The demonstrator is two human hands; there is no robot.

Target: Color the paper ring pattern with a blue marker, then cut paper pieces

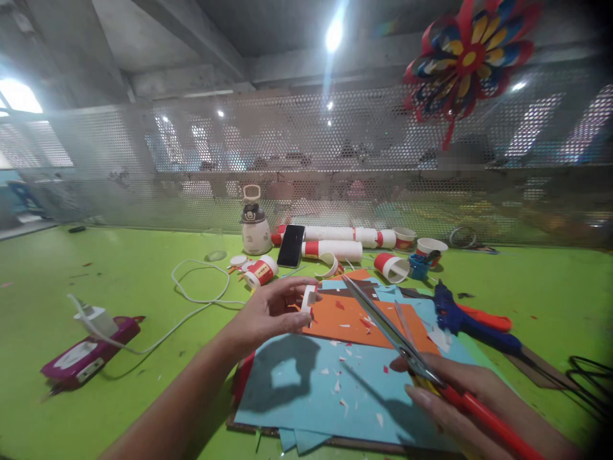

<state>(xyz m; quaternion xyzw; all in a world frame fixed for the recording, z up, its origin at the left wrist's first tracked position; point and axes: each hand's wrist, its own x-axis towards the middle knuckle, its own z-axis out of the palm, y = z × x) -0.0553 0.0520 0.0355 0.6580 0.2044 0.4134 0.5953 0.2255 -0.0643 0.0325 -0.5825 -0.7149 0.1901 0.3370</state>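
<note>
Between the thumb and fingers of my left hand [272, 310] is a small white piece of paper cup [308, 299] with a red edge. My right hand [472, 390] grips a pair of scissors [383, 317] by its red handles; the long metal blades point up and left, apart from the cup piece. Below both hands lies a light blue sheet of paper [282, 412], scattered with tiny white and red scraps. An orange sheet [335, 322] lies behind it. The shadows of my left hand and the scissors fall on the blue sheet.
A blue glue gun [479, 327] lies at the right, near an orange-handled tool [493, 318]. Behind the paper are a phone [291, 246], stacked paper cups [335, 250], a tipped cup [393, 267] and a bottle [256, 233]. A purple power strip [86, 358] with a white cable lies left.
</note>
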